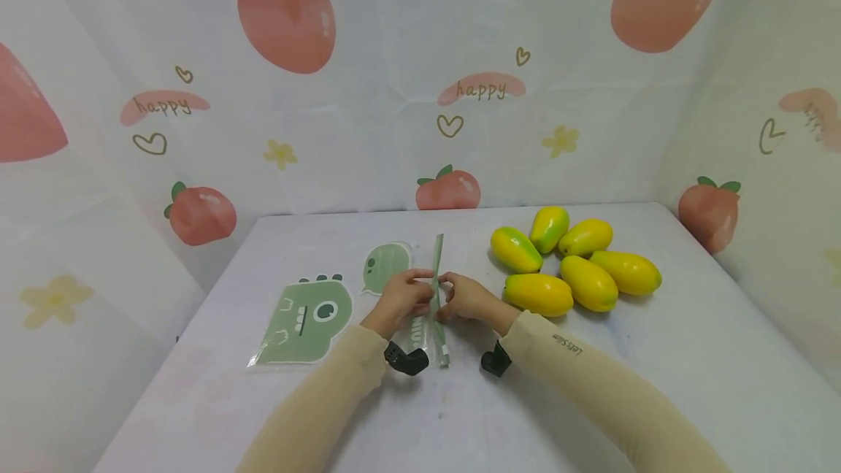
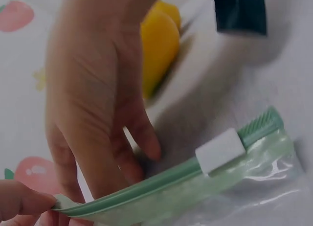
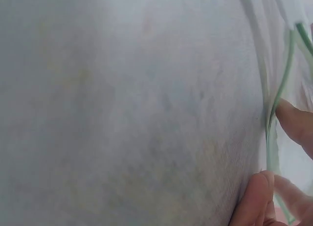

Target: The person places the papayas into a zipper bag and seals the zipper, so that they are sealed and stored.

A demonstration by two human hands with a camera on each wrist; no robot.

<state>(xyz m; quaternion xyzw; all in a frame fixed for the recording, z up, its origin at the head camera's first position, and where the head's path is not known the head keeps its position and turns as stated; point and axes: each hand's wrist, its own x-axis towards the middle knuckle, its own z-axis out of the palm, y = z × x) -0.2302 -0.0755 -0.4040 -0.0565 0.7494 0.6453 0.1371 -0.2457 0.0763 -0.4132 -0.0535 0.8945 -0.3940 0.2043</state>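
A clear zip bag [image 1: 298, 323] printed with a green dinosaur lies on the table, its green zip strip [image 1: 439, 254] running along the right side. A white slider [image 2: 220, 151] sits near the end of the strip closest to me. My left hand [image 1: 402, 303] pinches the strip from the left, part of it visible at the lower left of the left wrist view. Opposite it, my right hand [image 1: 469, 299] has its fingertips on the strip from the right. In the right wrist view, fingers [image 3: 259, 194] pinch the thin green edge.
Several yellow-green papaya-like fruits [image 1: 588, 283] lie grouped on the right of the white table [image 1: 683, 378], one close beside my right wrist. Behind the table hangs a white cloth [image 1: 368, 93] printed with red fruits. Black wrist cameras [image 1: 407, 360] hang beneath both wrists.
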